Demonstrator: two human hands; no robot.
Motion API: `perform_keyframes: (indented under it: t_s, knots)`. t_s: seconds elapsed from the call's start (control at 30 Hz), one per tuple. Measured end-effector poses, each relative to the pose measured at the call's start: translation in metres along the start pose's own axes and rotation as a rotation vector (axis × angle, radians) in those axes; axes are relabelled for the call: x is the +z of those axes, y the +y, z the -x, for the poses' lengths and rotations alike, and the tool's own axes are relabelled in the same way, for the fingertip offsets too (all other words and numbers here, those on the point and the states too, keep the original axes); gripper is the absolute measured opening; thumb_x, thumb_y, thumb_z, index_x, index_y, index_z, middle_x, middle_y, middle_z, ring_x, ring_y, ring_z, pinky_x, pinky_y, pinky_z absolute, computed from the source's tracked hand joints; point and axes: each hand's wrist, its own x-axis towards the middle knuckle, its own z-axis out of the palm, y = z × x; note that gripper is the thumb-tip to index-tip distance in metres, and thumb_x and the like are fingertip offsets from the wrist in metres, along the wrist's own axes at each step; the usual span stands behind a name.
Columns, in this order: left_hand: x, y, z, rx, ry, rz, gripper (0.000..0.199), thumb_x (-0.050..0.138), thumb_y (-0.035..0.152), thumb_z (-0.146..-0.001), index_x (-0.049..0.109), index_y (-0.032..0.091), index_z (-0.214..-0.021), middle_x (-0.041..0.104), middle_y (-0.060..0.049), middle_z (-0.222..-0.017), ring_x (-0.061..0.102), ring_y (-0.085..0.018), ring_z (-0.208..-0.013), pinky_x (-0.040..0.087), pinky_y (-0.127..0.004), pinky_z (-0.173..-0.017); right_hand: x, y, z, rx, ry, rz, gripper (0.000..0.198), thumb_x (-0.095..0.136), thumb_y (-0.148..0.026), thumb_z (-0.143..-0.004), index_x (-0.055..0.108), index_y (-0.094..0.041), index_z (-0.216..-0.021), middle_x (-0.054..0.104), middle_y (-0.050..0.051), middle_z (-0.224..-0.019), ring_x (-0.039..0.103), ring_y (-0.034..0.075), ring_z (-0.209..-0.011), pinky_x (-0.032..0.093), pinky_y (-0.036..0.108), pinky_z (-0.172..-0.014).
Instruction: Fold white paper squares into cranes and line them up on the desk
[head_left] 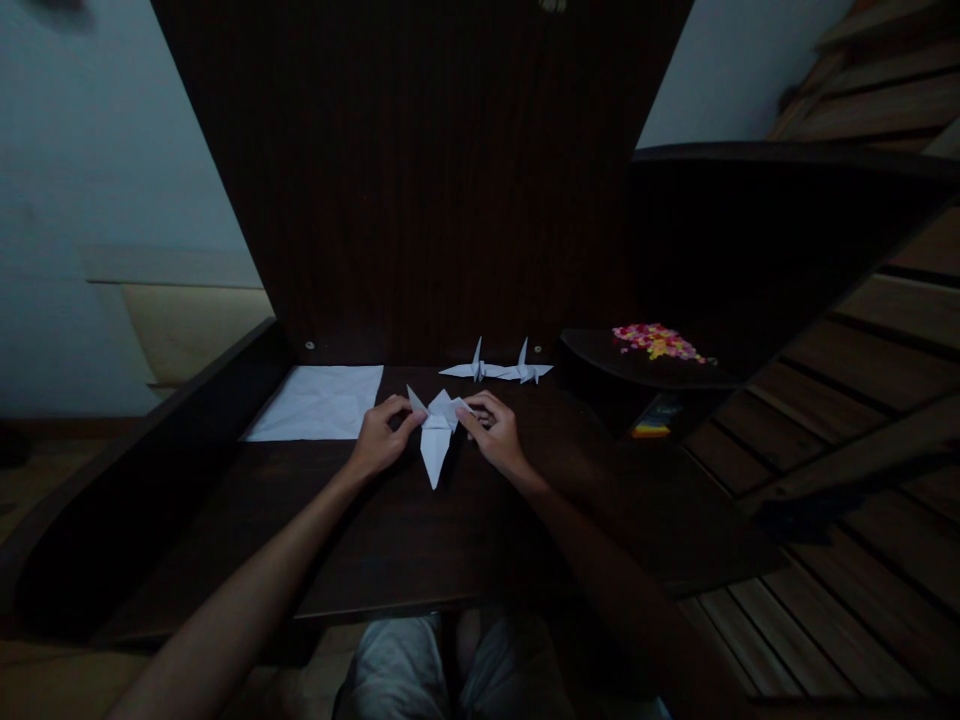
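Between my two hands is a white origami crane (436,440), partly folded open, with one long point toward me. My left hand (385,436) pinches its left side, thumb and fingers closed near an upright point. On the other side my right hand (491,432) grips the right part with thumb and fingertips. Two finished-looking paper cranes (496,371) stand side by side behind, close to the back panel. A creased white sheet of paper (322,402) lies flat to the left of my left hand.
A pile of small pink, red and yellow pieces (660,342) rests on a raised dark shelf (600,350) at the right. Beneath it sits a small packet with a yellow edge (655,418). The dark desk (390,560) has a raised left side wall (150,470) and tall back panel (435,180).
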Motion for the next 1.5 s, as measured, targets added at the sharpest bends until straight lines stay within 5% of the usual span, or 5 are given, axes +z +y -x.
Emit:
perform_keyframes:
  t_s: [0.3,0.73,0.9,1.17,1.5]
  knots:
    - [0.001,-0.001,-0.001,0.034,0.003,-0.002,0.018,0.059,0.033,-0.08,0.063,0.017,-0.073,0.059,-0.001,-0.069,0.054,-0.015,-0.065,0.044,-0.027,-0.061,0.0,0.0,-0.003,-0.004,0.032,-0.022,0.021,0.064,-0.037,-0.077,0.065,-0.017,-0.068,0.056,0.001,-0.07,0.05,0.009,-0.052,0.039,0.02,-0.04]
    - [0.002,-0.01,-0.003,-0.032,0.024,0.095,0.018,0.054,0.032,-0.083,0.064,0.017,-0.085,0.068,-0.005,-0.085,0.062,-0.019,-0.079,0.049,-0.031,-0.072,-0.002,-0.001,-0.002,-0.017,-0.002,0.146,0.025,0.07,-0.031,-0.069,0.067,-0.017,-0.09,0.059,0.001,-0.075,0.042,0.006,-0.047,0.035,0.02,-0.043]
    - [0.001,-0.014,-0.003,-0.042,0.023,0.081,0.02,0.052,0.033,-0.083,0.063,0.017,-0.085,0.067,-0.005,-0.084,0.062,-0.019,-0.077,0.049,-0.029,-0.07,0.001,0.002,0.0,-0.047,-0.082,0.175,0.015,0.067,-0.03,-0.071,0.066,-0.016,-0.079,0.056,0.0,-0.07,0.042,0.006,-0.048,0.034,0.019,-0.043]
    - [0.001,-0.011,-0.002,-0.034,0.008,0.085,0.022,0.051,0.035,-0.085,0.062,0.017,-0.088,0.067,-0.004,-0.086,0.061,-0.018,-0.079,0.049,-0.03,-0.073,0.008,-0.005,0.008,-0.197,-0.02,0.322,0.02,0.058,-0.03,-0.082,0.064,-0.017,-0.069,0.054,0.0,-0.063,0.045,0.009,-0.051,0.036,0.022,-0.049]
    - [-0.001,-0.012,-0.002,-0.086,0.059,0.046,0.029,0.043,0.038,-0.089,0.059,0.017,-0.1,0.065,-0.008,-0.098,0.061,-0.019,-0.087,0.049,-0.032,-0.076,-0.01,-0.008,0.018,-0.158,0.161,0.63,0.024,0.052,-0.032,-0.084,0.062,-0.017,-0.069,0.051,-0.001,-0.052,0.044,0.01,-0.046,0.035,0.023,-0.052]
